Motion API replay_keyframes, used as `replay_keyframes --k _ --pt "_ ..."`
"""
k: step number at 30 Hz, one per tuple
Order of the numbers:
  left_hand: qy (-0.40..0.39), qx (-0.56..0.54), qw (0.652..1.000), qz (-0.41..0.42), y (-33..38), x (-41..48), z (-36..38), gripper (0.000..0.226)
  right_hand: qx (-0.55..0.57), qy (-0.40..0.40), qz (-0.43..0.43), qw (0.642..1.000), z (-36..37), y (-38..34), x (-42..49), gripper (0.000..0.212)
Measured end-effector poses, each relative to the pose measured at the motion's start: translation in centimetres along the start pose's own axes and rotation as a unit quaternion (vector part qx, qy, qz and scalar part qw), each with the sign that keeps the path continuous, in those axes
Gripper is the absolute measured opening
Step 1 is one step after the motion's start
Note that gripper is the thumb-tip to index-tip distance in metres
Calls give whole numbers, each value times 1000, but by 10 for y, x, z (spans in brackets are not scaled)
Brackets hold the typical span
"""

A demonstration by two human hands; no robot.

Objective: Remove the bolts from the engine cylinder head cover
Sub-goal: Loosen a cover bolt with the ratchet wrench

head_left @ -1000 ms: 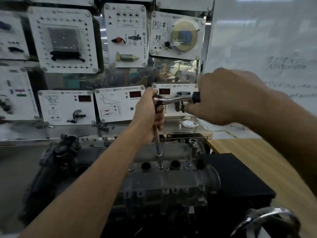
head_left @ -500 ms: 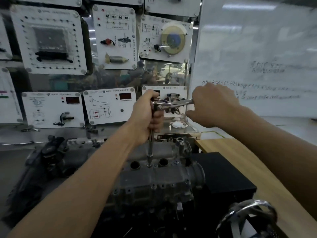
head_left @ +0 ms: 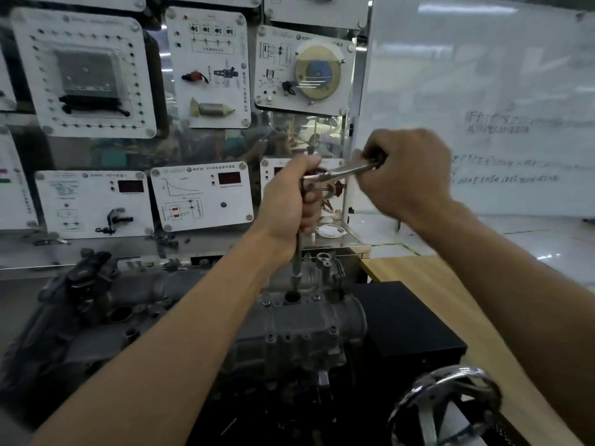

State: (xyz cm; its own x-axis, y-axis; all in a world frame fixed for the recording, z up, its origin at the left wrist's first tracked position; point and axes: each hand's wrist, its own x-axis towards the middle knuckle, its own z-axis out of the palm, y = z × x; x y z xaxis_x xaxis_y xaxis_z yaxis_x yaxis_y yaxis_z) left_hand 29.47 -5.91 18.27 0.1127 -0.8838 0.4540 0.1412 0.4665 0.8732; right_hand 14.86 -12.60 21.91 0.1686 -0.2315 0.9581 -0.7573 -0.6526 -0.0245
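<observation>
The grey cylinder head cover lies low in the middle, with small bolts along its top. A ratchet wrench with a long extension bar stands upright on the cover beside a round hole. My left hand is wrapped around the top of the extension at the ratchet head. My right hand grips the handle, which points right and away. The socket's tip and the bolt under it are too small to make out.
White training panels cover the wall behind. A whiteboard stands at right. A wooden table and a black box lie right of the engine. A chrome handwheel sits at the bottom right. Dark engine parts lie left.
My right hand has swung the ratchet handle away from me, toward the back right. My left hand stays on the extension top. The camera view has shifted a little.
</observation>
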Motion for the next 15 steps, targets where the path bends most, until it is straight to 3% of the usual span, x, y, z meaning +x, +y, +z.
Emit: replay_keyframes --k 3,6,15 --pt "-15 -32 999 -8 -5 8 23 46 -119 -95 30 988 -32 9 6 9" --pt "-13 -6 1000 -27 -20 10 34 55 -152 -179 76 969 -45 13 -5 9" --pt "42 11 999 -13 -25 15 29 59 -130 -169 96 972 -38 7 -14 6"
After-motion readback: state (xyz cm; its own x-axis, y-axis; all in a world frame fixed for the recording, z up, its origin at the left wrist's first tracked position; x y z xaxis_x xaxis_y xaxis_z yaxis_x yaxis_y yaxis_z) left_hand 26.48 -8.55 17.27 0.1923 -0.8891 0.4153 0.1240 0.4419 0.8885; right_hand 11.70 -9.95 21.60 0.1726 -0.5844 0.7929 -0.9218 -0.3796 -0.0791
